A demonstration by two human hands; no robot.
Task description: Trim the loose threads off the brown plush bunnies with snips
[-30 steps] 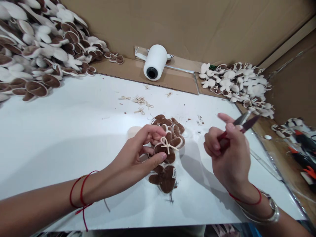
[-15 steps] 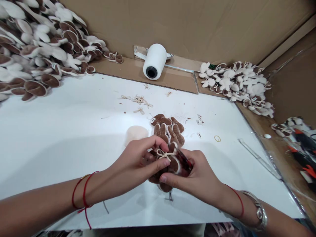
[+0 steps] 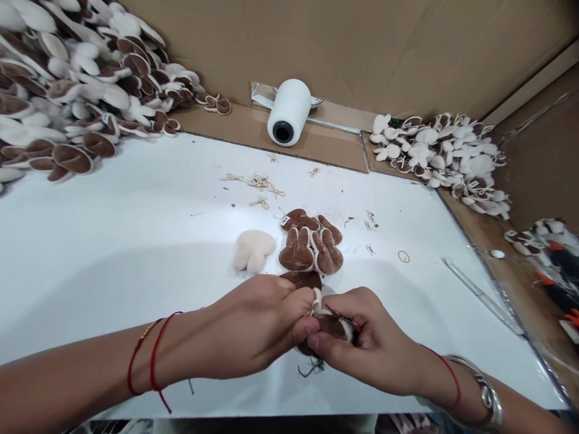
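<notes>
A small brown plush piece [image 3: 332,327] with a pale edge is held between my two hands, low over the white table. My left hand [image 3: 265,322] is closed, its fingers pinching a cream cord bow [image 3: 316,298] against the plush; most of the bow is covered. My right hand [image 3: 373,340] grips the plush's right side, thumb in front. A thin dark red tool, its kind unclear, lies within the same hand. Just beyond my fingers are several brown rabbit-head-shaped plush pieces [image 3: 296,250]. A cream plush piece [image 3: 254,250] lies to their left.
Loose cord bows [image 3: 261,182] lie farther back on the white table [image 3: 149,205]. A big plush heap [image 3: 85,90] fills the back left, a smaller pile [image 3: 441,154] the back right. A white roll [image 3: 290,111] rests by the cardboard wall. A yellow rubber band [image 3: 404,257] is at right.
My left hand has turned over and closed around the bow, moving slightly down and right. The held plush has tilted and dropped a little, uncovering more of the brown pieces behind.
</notes>
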